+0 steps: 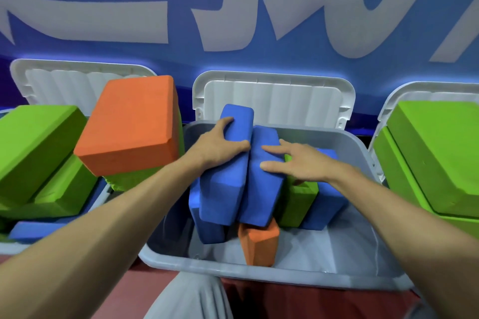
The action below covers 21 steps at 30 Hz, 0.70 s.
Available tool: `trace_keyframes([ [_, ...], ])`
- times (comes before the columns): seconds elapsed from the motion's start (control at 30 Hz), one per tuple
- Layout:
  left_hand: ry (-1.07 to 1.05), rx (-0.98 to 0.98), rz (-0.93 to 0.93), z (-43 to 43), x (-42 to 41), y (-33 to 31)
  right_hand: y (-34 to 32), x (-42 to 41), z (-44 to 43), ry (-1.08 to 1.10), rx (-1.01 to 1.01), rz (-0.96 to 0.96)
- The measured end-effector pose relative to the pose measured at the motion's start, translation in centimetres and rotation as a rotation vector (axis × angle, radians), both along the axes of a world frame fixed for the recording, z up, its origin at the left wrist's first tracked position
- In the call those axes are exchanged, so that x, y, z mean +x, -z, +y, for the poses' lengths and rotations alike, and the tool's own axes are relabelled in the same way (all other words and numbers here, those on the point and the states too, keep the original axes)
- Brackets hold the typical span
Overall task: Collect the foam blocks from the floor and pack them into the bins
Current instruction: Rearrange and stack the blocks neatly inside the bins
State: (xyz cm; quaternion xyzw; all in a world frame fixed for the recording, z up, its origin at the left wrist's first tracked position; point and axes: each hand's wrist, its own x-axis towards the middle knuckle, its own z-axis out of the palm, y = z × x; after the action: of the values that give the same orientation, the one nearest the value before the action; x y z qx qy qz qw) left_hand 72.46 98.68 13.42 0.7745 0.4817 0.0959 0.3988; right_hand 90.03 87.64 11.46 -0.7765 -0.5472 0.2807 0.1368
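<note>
A grey bin point(272, 273) stands in front of me with its white lid point(274, 96) open against the wall. Several foam blocks stand on end inside it. My left hand point(217, 144) grips the top of a tall blue block point(228, 179), thumb and fingers curled round its edges. My right hand point(298, 163) rests with straight fingers on a second blue block point(264, 189) leaning beside it. An orange block point(259, 243), a green block point(298, 202) and another blue block point(326, 202) sit around them in the bin.
A bin on the left point(15, 246) is heaped with green blocks point(33, 142) and a large orange block point(132, 122). A bin at the right holds stacked green blocks point(438, 153). A blue wall with white lettering rises behind. Red floor point(311, 303) lies below.
</note>
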Motion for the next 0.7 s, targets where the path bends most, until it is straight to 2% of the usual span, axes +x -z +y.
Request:
trace_keyframes([
  [0.1,0.022,0.036,0.077,-0.1,0.1,0.3,1.7,-1.2,-0.3,-0.176,-0.161,-0.167],
  [0.2,0.03,0.039,0.069,-0.1,-0.1,0.1,1.8,-1.9,-0.2,-0.178,-0.059,-0.272],
  [0.4,0.012,0.076,0.073,0.2,-0.3,0.1,-3.2,-0.6,0.4,-0.089,0.221,-0.151],
  [0.53,0.024,0.083,0.167,0.2,-0.3,-0.1,-4.4,0.9,0.0,-0.039,0.222,-0.082],
  [0.7,0.211,0.446,0.403,-0.3,1.0,-1.1,-4.2,1.6,-0.5,-0.099,0.161,-0.105],
])
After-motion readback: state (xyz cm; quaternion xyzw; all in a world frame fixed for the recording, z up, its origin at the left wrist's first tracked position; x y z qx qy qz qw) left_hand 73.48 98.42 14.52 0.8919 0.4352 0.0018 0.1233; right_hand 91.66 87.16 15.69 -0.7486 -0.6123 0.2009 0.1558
